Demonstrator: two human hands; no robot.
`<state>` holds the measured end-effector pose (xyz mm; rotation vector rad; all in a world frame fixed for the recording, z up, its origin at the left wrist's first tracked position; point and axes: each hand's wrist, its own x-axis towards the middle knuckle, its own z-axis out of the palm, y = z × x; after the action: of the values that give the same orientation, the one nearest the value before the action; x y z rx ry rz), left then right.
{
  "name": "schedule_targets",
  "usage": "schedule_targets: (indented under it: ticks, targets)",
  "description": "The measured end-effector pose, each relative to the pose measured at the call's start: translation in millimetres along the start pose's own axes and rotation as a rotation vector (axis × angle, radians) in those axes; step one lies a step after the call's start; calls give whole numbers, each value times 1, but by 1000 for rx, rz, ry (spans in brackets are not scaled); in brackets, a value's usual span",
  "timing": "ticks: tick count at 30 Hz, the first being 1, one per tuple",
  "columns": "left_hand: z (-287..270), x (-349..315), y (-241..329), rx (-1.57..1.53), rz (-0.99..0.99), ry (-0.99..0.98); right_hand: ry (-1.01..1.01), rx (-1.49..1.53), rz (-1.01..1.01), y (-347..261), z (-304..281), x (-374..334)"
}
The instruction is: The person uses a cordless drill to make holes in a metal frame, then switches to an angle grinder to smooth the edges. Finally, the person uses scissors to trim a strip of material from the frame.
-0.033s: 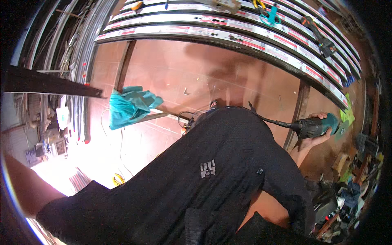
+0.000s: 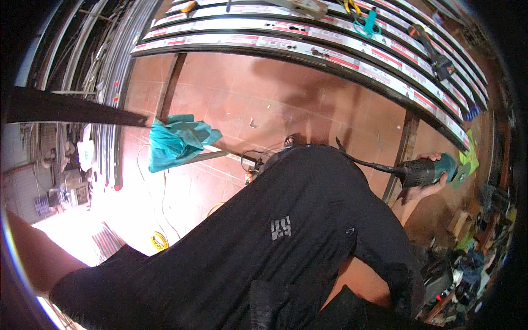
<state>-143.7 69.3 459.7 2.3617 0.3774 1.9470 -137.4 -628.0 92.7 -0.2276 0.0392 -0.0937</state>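
Note:
My right hand (image 2: pixel 424 190) is wrapped round a teal and black angle grinder (image 2: pixel 419 172), out to the right of my body. The green disc (image 2: pixel 463 176) on its head points right, and its black cord runs back toward my knees. My left forearm (image 2: pixel 38 253) leaves the picture at the left edge, so that hand is out of sight. Above that arm, a long dark metal bar (image 2: pixel 77 109) reaches in from the left. Its end overlaps the upper left of a crumpled teal cloth (image 2: pixel 179 143), which lies over a dark frame. What supports the bar's other end is hidden.
Several dark metal profiles with white and red labels (image 2: pixel 308 47) lie in a row ahead. On them rest a cordless tool (image 2: pixel 432 52) and teal-handled scissors (image 2: pixel 367 25). Long metal bars stand at left; clutter (image 2: pixel 467 269) fills the right. A yellow coil (image 2: pixel 159 240) sits lower left.
The dark bar's end sits slightly further right, now against the teal cloth in the picture. The view has shifted a little. My right hand keeps hold of the angle grinder.

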Motion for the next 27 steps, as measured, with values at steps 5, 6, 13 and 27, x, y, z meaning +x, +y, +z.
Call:
schedule_targets:
  ticks: [5, 6, 13, 27]
  targets:
    - [-28, -9, -30, -56, -220, 67, -39, -51, 71, 0, -12, 30]
    - [-29, -11, -35, -81, -256, 77, -104, -70, 111, 2, -12, 33]
    - [-25, -28, -63, -249, -474, 130, -207, 88, 136, 24, 10, 26]
    - [21, -77, -33, -746, -735, 221, -519, 19, -44, -72, 42, -14]
